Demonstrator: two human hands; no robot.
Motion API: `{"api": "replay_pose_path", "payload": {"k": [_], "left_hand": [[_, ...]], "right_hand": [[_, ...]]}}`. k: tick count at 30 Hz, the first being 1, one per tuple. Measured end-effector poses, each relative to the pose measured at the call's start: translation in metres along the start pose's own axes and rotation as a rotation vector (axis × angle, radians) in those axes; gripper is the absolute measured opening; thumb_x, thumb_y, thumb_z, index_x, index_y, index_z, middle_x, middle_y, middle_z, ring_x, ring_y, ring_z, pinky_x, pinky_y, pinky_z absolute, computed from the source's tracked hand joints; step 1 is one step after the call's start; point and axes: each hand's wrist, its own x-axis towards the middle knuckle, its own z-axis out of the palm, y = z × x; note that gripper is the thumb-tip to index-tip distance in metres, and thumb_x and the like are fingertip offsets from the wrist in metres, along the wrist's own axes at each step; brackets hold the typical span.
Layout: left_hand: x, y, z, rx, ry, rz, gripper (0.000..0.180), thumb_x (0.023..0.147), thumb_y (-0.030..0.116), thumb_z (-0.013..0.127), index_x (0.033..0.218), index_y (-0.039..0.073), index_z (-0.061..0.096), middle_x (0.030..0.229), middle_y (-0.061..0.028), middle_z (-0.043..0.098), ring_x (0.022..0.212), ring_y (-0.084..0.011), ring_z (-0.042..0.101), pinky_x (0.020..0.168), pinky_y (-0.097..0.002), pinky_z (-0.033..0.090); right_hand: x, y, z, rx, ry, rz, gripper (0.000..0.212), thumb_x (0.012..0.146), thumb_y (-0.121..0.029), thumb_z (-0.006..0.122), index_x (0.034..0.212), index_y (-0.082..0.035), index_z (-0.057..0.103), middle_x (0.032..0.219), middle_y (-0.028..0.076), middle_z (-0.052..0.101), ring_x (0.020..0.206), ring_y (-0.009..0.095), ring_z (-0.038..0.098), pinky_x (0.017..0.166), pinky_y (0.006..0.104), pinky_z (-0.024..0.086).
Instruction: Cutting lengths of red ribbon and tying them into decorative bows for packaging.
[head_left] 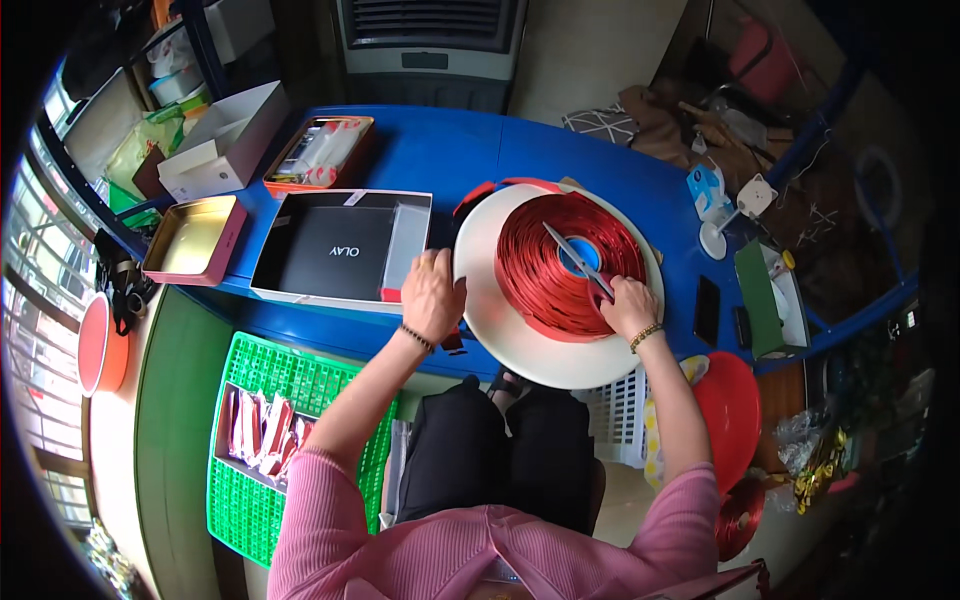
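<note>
A thick coil of shiny red ribbon (530, 285) lies on a round cream-white disc (490, 320) on the blue table, with a blue core at its centre. My right hand (630, 308) is closed on a pair of scissors (572, 250). Their blades lie over the core and point to the far left. To the left, my left hand (432, 298) is between the disc's left edge and a shallow black box with a white rim (330, 245). Its thumb stands apart from its bent fingers, and I see nothing held in it. Dark red scraps (453, 342) lie beside that hand.
An orange tray of packets (318, 152), a gold-lined tin (195, 240) and a white carton (225, 140) stand at the left. A phone (706, 310), small white fan (712, 240) and green box (765, 300) sit right. A green crate (245, 510) stands below the table's left front.
</note>
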Motion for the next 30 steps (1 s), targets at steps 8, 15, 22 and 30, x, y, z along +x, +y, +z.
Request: {"api": "replay_pose_path", "payload": {"k": [8, 15, 22, 30], "left_hand": [[0.062, -0.019, 0.061, 0.361, -0.521, -0.195, 0.017, 0.077, 0.009, 0.053, 0.087, 0.01, 0.067, 0.09, -0.0108, 0.067, 0.086, -0.0257, 0.065, 0.069, -0.0337, 0.053], [0.046, -0.018, 0.039, 0.433, -0.571, -0.092, 0.017, 0.076, 0.009, 0.054, 0.084, 0.011, 0.068, 0.086, -0.0102, 0.067, 0.08, -0.0271, 0.066, 0.065, -0.0367, 0.053], [-0.065, -0.026, -0.053, 0.267, -0.482, 0.032, 0.008, 0.073, 0.006, 0.051, 0.081, 0.007, 0.052, 0.073, -0.0164, 0.063, 0.067, -0.0331, 0.063, 0.059, -0.0439, 0.05], [-0.262, -0.088, -0.158, 0.378, -0.612, -0.333, 0.009, 0.075, 0.009, 0.054, 0.083, 0.004, 0.052, 0.066, -0.0172, 0.059, 0.061, -0.0338, 0.06, 0.053, -0.0457, 0.047]], "right_hand": [[0.0, 0.034, -0.006, 0.835, -0.333, 0.139, 0.016, 0.072, -0.006, 0.057, 0.085, 0.002, 0.062, 0.076, 0.012, 0.065, 0.065, 0.022, 0.061, 0.062, 0.0303, 0.048], [-0.085, 0.024, -0.022, 1.341, -0.367, 0.227, 0.013, 0.079, -0.01, 0.069, 0.085, -0.001, 0.061, 0.069, 0.0, 0.06, 0.057, 0.007, 0.053, 0.055, 0.0193, 0.042], [-0.12, 0.011, -0.009, 1.15, -0.01, 0.116, 0.018, 0.075, -0.009, 0.073, 0.082, 0.0, 0.058, 0.072, 0.001, 0.063, 0.065, 0.004, 0.054, 0.059, 0.0198, 0.044], [-0.097, -0.019, 0.004, 0.859, 0.307, 0.067, 0.033, 0.072, -0.024, 0.075, 0.09, -0.002, 0.058, 0.074, 0.013, 0.066, 0.068, 0.025, 0.065, 0.064, 0.0334, 0.048]]}}
